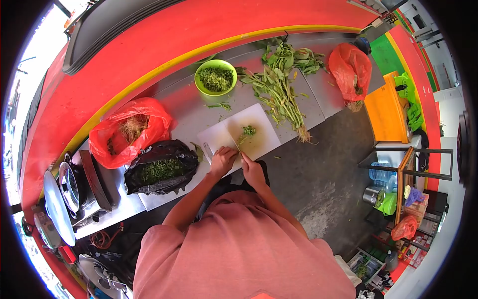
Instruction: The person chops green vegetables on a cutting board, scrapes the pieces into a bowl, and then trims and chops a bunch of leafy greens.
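Observation:
My left hand (pixel 224 159) lies on the near left part of the white cutting board (pixel 266 132), its fingers curled down over a few green stems. Close beside it, my right hand (pixel 253 172) is wrapped round the handle of a knife (pixel 236 141), whose thin blade points away from me across the board. Just past the blade rests a small heap of chopped greens (pixel 248 130). Behind the board stands a lime-green bowl (pixel 198 85) filled with chopped greens. A bundle of leafy greens (pixel 284 92), roots toward me, is spread to the right.
Left of the board are a black plastic bag (pixel 186 162) of chopped greens and a red plastic bag (pixel 162 119) with roots showing. Another red bag (pixel 351 70) sits at the table's far right. A lidded pot (pixel 69 184) occupies the left end. A red wall (pixel 199 30) borders the back.

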A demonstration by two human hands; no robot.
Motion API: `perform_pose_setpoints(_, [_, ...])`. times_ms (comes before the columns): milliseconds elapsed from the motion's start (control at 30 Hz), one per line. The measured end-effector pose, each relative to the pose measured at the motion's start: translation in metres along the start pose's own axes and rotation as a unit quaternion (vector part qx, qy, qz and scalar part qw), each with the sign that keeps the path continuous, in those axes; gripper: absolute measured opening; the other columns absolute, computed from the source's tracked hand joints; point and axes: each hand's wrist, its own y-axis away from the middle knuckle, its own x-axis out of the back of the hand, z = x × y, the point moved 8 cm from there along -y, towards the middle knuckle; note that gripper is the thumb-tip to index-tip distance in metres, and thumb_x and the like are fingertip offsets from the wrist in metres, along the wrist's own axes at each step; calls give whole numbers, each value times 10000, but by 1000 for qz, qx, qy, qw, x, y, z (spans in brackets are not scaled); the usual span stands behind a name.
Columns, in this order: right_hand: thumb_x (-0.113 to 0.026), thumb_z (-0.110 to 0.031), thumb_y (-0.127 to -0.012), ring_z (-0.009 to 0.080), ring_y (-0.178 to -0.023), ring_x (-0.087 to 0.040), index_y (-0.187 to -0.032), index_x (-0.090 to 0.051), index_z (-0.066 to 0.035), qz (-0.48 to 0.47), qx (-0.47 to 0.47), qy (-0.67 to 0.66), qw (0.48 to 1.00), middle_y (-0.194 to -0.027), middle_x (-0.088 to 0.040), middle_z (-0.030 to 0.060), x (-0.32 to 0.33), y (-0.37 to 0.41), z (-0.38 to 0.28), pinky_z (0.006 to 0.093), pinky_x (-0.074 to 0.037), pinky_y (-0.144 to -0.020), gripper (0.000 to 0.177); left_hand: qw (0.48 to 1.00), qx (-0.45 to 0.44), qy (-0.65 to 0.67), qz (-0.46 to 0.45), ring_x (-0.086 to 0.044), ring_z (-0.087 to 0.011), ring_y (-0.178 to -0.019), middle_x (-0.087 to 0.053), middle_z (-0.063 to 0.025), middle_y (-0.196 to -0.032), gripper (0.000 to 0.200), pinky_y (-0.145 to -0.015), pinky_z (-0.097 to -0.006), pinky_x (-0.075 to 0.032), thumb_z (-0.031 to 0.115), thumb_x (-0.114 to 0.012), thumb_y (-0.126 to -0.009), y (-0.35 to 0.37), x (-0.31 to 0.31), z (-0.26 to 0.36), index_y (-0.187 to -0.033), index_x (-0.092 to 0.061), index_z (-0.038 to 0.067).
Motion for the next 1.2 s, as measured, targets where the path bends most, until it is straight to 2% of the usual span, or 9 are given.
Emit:
perform_pose_setpoints(200, [-578,-195,-1001,443,-780,-656,-1357,-605,-111,9,18,-28,999,-864,-651,279,2,6,1,464,-516,-643,366,999,-29,16,11,-621,-302,-913,-646,-71,-923,151,-806,-420,-499,76,-718,-817,3,5,6,-968,-718,81])
perform_pose_setpoints(267, [-543,-249,-1013,455,-853,-658,-1370,-600,-181,-11,2,-11,1000,-931,-682,267,-7,-6,2,521,-534,-723,368,999,-28,17,8,-620,-302,-912,-644,-72,-920,150,-807,-419,-499,73,-719,-815,4,3,6,-965,-718,77])
perform_pose_setpoints(367, [-547,-257,-1013,456,-867,-654,-1372,-599,-194,-2,-13,-38,999,-948,-681,262,-5,-10,-3,524,-533,-728,369,999,-24,20,11,-619,-300,-912,-642,-74,-919,148,-811,-418,-498,74,-720,-814,1,2,1,-963,-718,77])
perform_pose_setpoints(467, [-581,-186,-998,434,-823,-665,-1359,-602,-112,-9,1,-20,1000,-896,-662,277,3,0,-5,465,-530,-675,369,999,-14,27,22,-620,-300,-915,-645,-75,-926,145,-815,-419,-498,78,-717,-817,2,3,1,-961,-720,80])
perform_pose_setpoints(567, [-584,-194,-997,437,-824,-667,-1342,-612,-96,17,31,7,999,-883,-664,276,1,1,-6,468,-531,-672,359,1000,-19,16,19,-621,-305,-912,-650,-78,-932,140,-819,-420,-498,74,-712,-817,4,4,7,-956,-721,83])
perform_pose_setpoints(800, [-579,-184,-993,448,-834,-656,-1347,-608,-101,22,31,-27,999,-893,-660,278,2,-5,-11,476,-526,-672,365,999,-4,38,22,-628,-304,-913,-657,-64,-952,152,-824,-420,-503,83,-718,-805,1,2,-3,-956,-723,102])
perform_pose_setpoints(900, [-572,-181,-994,455,-848,-651,-1348,-609,-107,-15,-28,-27,999,-910,-655,286,0,4,0,484,-525,-678,364,999,-5,31,22,-633,-308,-914,-658,-70,-947,145,-819,-421,-508,73,-712,-810,1,2,-3,-954,-720,88])
perform_pose_setpoints(1100, [-567,-198,-998,450,-860,-656,-1362,-603,-126,21,23,-9,999,-921,-657,284,-3,-13,-10,495,-528,-689,373,999,-19,41,4,-640,-320,-922,-659,-88,-940,170,-824,-429,-517,51,-707,-811,0,1,-7,-979,-720,66])
perform_pose_setpoints(1200, [-572,-208,-996,448,-861,-658,-1352,-611,-127,-18,-33,-12,999,-933,-661,279,-4,1,-3,493,-533,-698,366,998,0,59,24,-643,-325,-913,-659,-93,-943,180,-815,-430,-524,53,-710,-809,2,-1,-14,-989,-721,62])
